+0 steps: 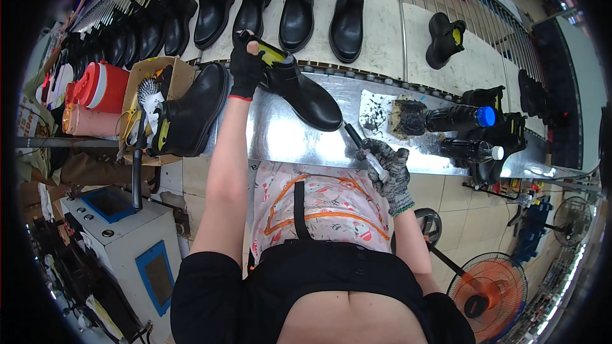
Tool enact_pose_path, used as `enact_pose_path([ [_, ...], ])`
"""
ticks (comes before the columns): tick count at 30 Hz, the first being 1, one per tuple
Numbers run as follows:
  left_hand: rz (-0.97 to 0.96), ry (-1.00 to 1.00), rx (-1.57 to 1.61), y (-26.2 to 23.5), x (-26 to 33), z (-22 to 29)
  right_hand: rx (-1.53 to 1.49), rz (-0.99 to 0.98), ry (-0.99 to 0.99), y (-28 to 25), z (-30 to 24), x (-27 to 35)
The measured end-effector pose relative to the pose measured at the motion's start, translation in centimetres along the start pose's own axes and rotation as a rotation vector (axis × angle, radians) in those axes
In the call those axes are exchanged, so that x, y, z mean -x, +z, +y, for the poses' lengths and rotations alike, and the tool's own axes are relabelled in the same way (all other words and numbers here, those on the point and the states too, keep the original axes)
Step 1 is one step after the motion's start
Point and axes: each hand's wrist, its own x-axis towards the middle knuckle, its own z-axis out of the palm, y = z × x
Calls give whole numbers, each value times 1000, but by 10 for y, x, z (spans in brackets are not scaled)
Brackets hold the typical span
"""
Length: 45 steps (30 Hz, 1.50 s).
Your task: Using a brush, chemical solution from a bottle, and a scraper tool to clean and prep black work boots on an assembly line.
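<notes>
A worker in black and grey gloves stands at a long, shiny steel desk point(287, 137) beside a conveyor. The left hand point(245, 67) is closed around the top of a glossy black rubber ankle boot with a yellow lining point(299, 89), which lies tilted on the desk near its far edge, toe pointing right. The right hand point(390, 175), at the near edge of the desk, grips a slim brush with a pale handle and dark tip point(362, 146) that points toward the boot's toe; whether the tip touches the sole is hard to tell. Just beside it, toward the right end of the desk, lie a stained white rag point(376, 109), a dark grimy sponge point(407, 118) and two dark plastic bottles, one with a blue cap point(460, 116) and one with a white cap point(470, 149). At the left end, a cardboard box point(182, 76) holds another black boot point(191, 114). A row of finished black boots point(255, 6) stands on the pale conveyor belt point(382, 25) beyond.
</notes>
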Motion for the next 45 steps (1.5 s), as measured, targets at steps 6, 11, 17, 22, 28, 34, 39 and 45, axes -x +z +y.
enact_pose_path([
  [6, -11, 170, -341, -14, 25, 50, 197, 168, -155, -1, -9, 2],
  [11, 42, 279, -559, -16, 57, 97, 469, 241, -252, 2, -15, -1],
  [17, -13, 76, -606, -9, 97, 149, 556, 273, -323, 0, -10, -9],
  [22, -91, -212, -550, -6, 121, 173, 883, 295, -256, 8, -17, -5],
  [28, -170, -262, -401, -10, 140, 176, 1041, 124, -590, 26, -20, 3],
  [34, -267, -409, -179, -9, 150, 183, 1096, 150, -563, 43, -18, 12],
  [39, -295, -458, -48, -10, 161, 173, 1231, 125, -511, 54, -21, 24],
  [45, -405, -742, 148, -20, 167, 157, 931, -12, -392, 26, -14, 21],
])
